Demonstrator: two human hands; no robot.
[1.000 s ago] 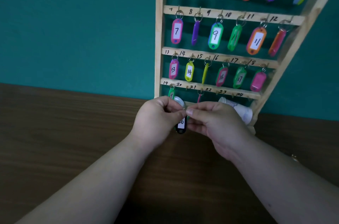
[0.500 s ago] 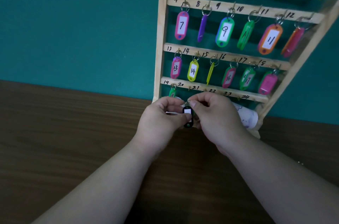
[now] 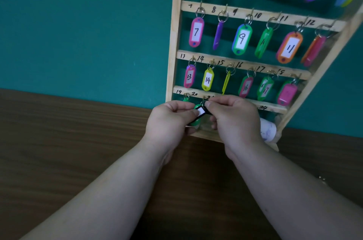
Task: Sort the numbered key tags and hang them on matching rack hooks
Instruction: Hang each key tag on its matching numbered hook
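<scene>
Lower left of frame: a dark brown wood-grain surface [image 3: 68,151] runs across the bottom. A plain teal wall [image 3: 78,23] stands behind it in the upper left.

Centre, left of the midline: the left hand [image 3: 170,123] is raised off the surface. Its fingers [image 3: 186,116] are curled, and the thumb and forefinger pinch the lower end of a black key tag of oval plastic with a white paper label [image 3: 201,113]. The number on the label cannot be read. The black key tag lies tilted between the two hands, just below the bottom rail at the marks 20 and 21. Whether its ring sits on a hook cannot be told. A green plastic piece [image 3: 196,121] shows directly behind it.

Centre, right of the midline: the right hand [image 3: 237,121] has its fingers [image 3: 211,104] curled too. The thumb and forefinger are pressed together on the upper end of the tag, at its ring.

Upper centre to right: a pale wooden rack of rails and hooks [image 3: 173,43] stands on the surface against the wall. Its rails are numbered by hand. Hanging tags include a pink tag marked 7 [image 3: 196,32], a pink tag marked 13 [image 3: 189,76] and a yellow tag marked 14 [image 3: 207,80], each under its matching number. Rows to the right are filled through 18, though some tags hang edge-on with their numbers hidden.

Right of the right hand: a white paper roll [image 3: 267,128] lies at the foot of the rack.
</scene>
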